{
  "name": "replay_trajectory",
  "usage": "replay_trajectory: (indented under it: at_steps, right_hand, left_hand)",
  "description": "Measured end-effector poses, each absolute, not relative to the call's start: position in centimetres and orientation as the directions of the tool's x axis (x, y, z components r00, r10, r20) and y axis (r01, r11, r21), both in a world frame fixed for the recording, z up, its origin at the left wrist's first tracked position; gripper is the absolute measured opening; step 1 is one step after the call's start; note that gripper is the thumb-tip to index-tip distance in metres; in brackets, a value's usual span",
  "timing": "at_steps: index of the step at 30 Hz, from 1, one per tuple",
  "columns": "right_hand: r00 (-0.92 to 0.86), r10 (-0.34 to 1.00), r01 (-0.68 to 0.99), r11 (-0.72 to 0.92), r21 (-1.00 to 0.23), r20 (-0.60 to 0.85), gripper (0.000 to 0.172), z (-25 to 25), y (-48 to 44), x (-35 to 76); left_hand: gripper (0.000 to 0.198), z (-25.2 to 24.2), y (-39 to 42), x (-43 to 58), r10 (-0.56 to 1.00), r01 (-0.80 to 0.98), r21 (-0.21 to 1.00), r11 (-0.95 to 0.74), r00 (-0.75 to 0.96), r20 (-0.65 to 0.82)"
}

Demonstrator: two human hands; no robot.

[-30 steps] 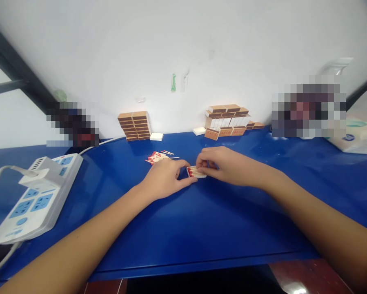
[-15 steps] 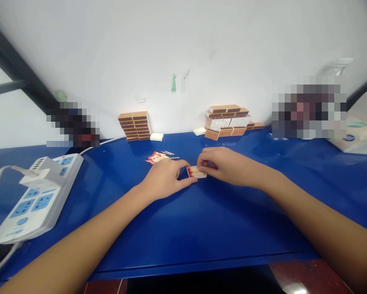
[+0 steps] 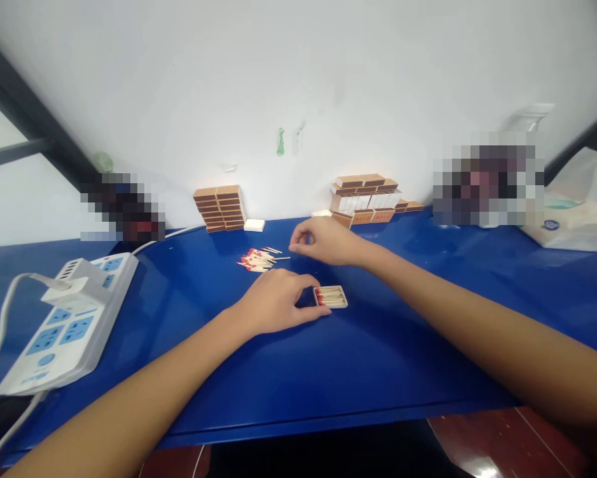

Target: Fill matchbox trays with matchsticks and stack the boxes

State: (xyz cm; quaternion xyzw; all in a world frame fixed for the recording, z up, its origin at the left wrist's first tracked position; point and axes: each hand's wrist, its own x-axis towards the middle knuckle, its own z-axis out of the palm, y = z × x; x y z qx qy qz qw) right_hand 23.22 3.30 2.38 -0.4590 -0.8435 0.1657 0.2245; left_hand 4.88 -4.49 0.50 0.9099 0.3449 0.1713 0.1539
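A white matchbox tray (image 3: pixel 346 300) filled with red-headed matches (image 3: pixel 332 296) lies on the blue table. My left hand (image 3: pixel 278 302) grips its left end between thumb and forefinger. Loose red-headed matches (image 3: pixel 258 259) form a small pile beyond that hand. Right of the pile, my right hand (image 3: pixel 323 240) is curled with thumb and forefinger tips drawn together, close to the end of one match that sticks out. Whether anything sits between those tips is too small to make out.
Stacked matchboxes (image 3: pixel 219 207) stand by the wall, with a white tray (image 3: pixel 254 226) beside them. More matchboxes (image 3: pixel 365 199) are piled to the right. A white power strip (image 3: pixel 86 352) with cables lies at left; a tissue pack (image 3: pixel 562 222) is at far right.
My right hand has left the tray and moved left and away from me, to beside the loose matches. In view, my left hand and the tray sit slightly lower and further right.
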Motion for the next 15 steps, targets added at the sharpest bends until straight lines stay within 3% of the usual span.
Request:
replay_trajectory:
  at_steps: [7, 15]
  right_hand:
    - [-0.579, 0.814, 0.75, 0.513, -0.419, -0.04, 0.008, 2.4, 4.0, 20.8]
    - [-0.462, 0.879, 0.795, 0.468, -0.386, 0.116, 0.011, 2.1, 5.0, 19.6]
  left_hand:
    - [0.038, 0.0, -4.3, 4.8, 0.685, 0.589, 0.382, -0.712, 0.702, 0.195]
    - [0.037, -0.4, -4.4, 4.9, 0.694, 0.6, 0.367, -0.711, 0.682, 0.23]
